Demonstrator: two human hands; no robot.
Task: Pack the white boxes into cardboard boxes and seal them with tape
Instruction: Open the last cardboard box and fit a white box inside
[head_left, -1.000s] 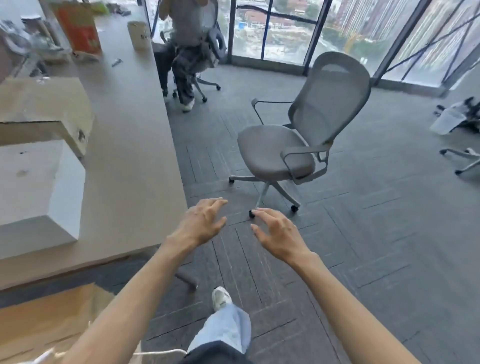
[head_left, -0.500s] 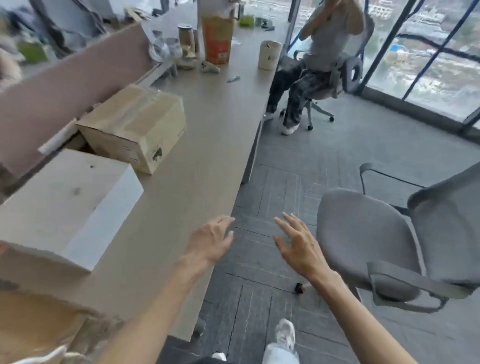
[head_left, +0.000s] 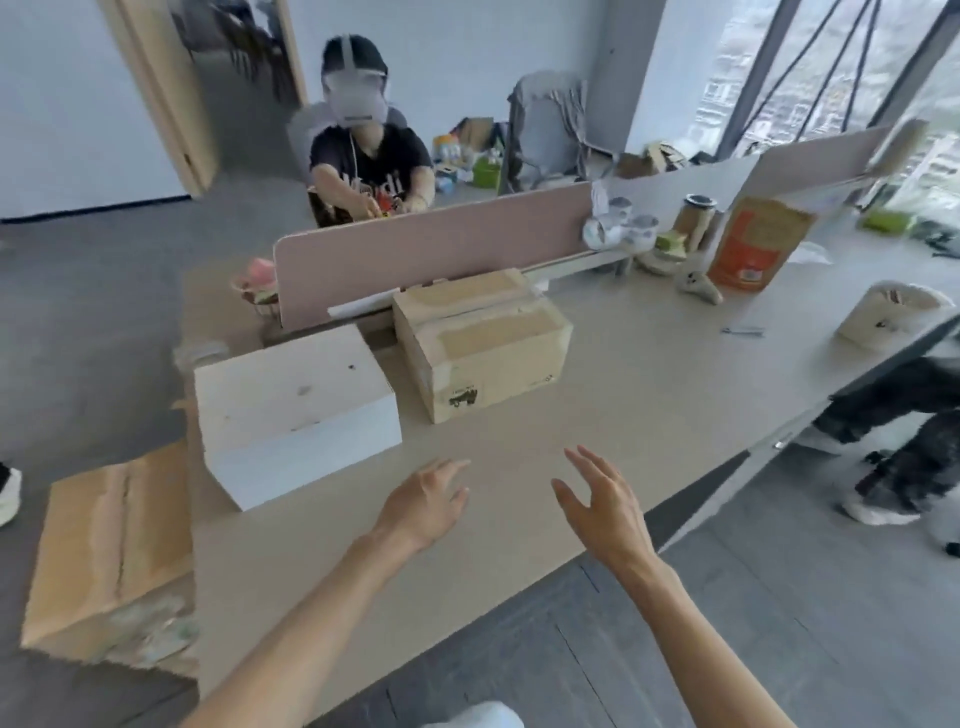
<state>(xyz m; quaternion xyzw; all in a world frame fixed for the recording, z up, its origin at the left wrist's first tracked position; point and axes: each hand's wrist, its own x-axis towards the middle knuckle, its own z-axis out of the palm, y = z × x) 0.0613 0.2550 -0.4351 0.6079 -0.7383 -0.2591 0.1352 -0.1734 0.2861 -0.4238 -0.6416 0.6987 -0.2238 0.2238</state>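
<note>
White box (head_left: 296, 410) is sitting closed on the desk (head_left: 597, 426) near its left end, with a closed cardboard box (head_left: 483, 343) standing just beside it on the right, a narrow gap between them. Both are lying in front of the pink divider (head_left: 431, 249). A second cardboard box (head_left: 114, 545) is resting lower down, off the desk's left end. The left hand (head_left: 426, 501) and the right hand (head_left: 602, 506) are hovering over the desk's near part, apart from each other and from the white box, fingers loosely spread and gripping nothing. Behind the divider another person (head_left: 363, 156) is wearing a headset. An orange bag (head_left: 753, 244) and a white cup (head_left: 893, 314) are standing farther right.
</note>
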